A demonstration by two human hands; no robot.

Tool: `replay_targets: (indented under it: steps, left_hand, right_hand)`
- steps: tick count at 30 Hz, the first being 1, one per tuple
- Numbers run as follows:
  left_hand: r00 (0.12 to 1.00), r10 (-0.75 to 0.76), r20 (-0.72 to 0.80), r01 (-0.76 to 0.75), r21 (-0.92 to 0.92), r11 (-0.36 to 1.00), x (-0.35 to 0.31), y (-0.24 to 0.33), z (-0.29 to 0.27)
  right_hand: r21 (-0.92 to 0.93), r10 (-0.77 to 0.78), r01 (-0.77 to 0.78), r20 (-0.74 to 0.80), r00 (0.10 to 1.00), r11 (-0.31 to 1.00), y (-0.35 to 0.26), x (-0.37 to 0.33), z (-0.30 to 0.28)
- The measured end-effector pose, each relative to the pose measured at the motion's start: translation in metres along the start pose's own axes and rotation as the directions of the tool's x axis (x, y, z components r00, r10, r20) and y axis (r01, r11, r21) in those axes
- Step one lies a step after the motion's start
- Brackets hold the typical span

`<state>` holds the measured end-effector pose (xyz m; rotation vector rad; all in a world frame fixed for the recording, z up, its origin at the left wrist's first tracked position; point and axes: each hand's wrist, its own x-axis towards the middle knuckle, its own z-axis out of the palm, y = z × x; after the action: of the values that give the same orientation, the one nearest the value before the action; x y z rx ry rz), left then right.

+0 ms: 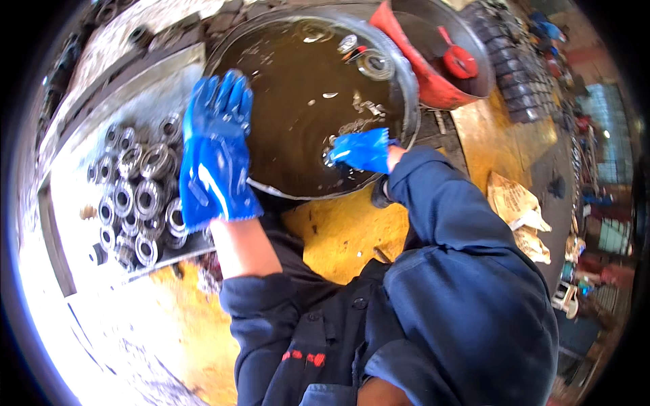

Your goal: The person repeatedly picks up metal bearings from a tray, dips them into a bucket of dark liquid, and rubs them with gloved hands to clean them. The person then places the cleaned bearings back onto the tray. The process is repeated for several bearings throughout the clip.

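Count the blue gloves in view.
2. The left hand wears one, raised over the basin's near-left rim; the right hand wears the other, dipped in the brown liquid.

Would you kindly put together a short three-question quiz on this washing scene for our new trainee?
1. True or false: the right hand is dipped in the brown liquid of the round basin.
2. Where do the metal rings lie? A) in the red tub B) on the tray to the person's left C) on the paper sacks
3. What colour are the gloves on both hands?

Key:
1. True.
2. B; the left hand is raised, fingers spread, between the rings and the basin.
3. Blue.
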<state>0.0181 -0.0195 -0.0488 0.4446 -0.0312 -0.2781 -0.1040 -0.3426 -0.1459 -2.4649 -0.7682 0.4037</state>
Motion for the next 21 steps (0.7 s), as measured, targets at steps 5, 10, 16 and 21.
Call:
replay_targets:
  steps: [5, 10, 16, 21]
  left_hand:
    - [0.934, 0.097, 0.345, -0.018, -0.226, 0.974, -0.023, -0.013, 0.015]
    - [0.988, 0.134, 0.072, -0.122, -0.152, 0.981, -0.024, -0.02, 0.017]
    - [0.994, 0.094, -0.061, -0.093, 0.026, 0.995, -0.021, -0.022, 0.047]
    - [0.987, 0.153, -0.053, -0.154, -0.013, 0.988, -0.026, -0.021, 0.037]
  right_hand:
    - [-0.135, 0.093, -0.089, 0.024, 0.995, 0.987, -0.013, -0.011, -0.016]
    - [0.002, 0.512, -0.517, 0.135, 0.849, 0.856, -0.076, 0.02, -0.035]
    - [-0.271, 0.637, -0.591, 0.128, 0.76, 0.76, -0.056, 0.035, 0.007]
    - [-0.309, 0.676, -0.622, 0.103, 0.73, 0.719, -0.071, 0.043, 0.0]
